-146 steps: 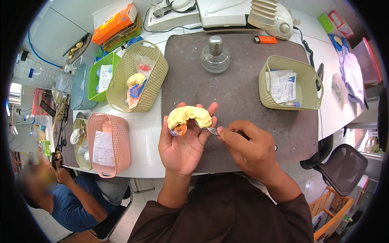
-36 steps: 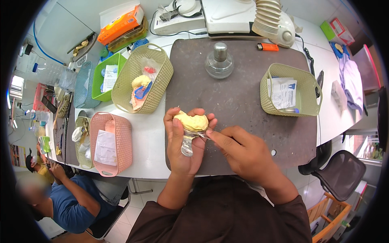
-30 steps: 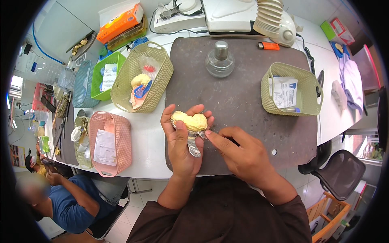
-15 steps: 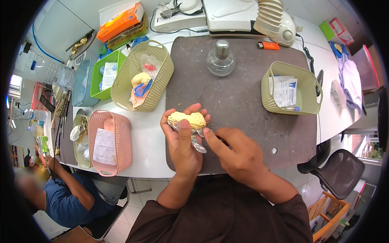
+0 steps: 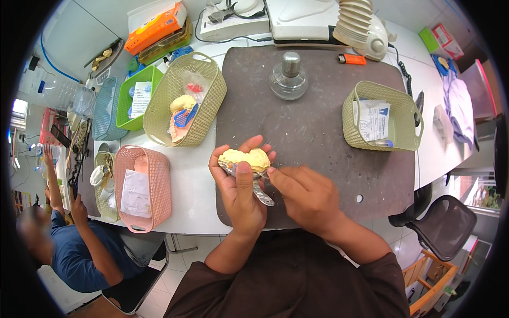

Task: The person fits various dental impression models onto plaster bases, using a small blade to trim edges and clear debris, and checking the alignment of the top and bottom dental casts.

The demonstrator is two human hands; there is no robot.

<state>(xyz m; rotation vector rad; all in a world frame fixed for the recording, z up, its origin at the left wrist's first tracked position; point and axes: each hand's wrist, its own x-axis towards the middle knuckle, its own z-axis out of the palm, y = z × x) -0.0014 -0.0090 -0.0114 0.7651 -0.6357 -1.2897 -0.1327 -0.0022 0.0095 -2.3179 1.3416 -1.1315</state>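
My left hand (image 5: 238,201) is wrapped round a metal impression tray (image 5: 263,195) filled with pale yellow moulded material (image 5: 245,159); its thumb presses on the near side and the tray's handle hangs down toward the right. My right hand (image 5: 306,196) is at the tray's right side, its index fingertip against the rim and the other fingers curled on a small tool, mostly hidden behind them. Both hands are over the grey mat (image 5: 339,185). Beyond them stands a glass jar (image 5: 288,79) with a metal cap.
Olive baskets (image 5: 211,111) (image 5: 400,132) hold papers and moulded pieces; a pink basket (image 5: 161,196), green bin (image 5: 132,119) and blue basket (image 5: 112,124) sit left. An orange lighter (image 5: 352,59) lies near a white machine (image 5: 299,18). A co-worker (image 5: 90,259) sits at left; a chair (image 5: 445,220) stands right.
Since the oldest frame the moulded piece has turned, bringing the metal handle into view. Lately my right hand has shifted slightly left. The co-worker's arm has reached forward along the bench.
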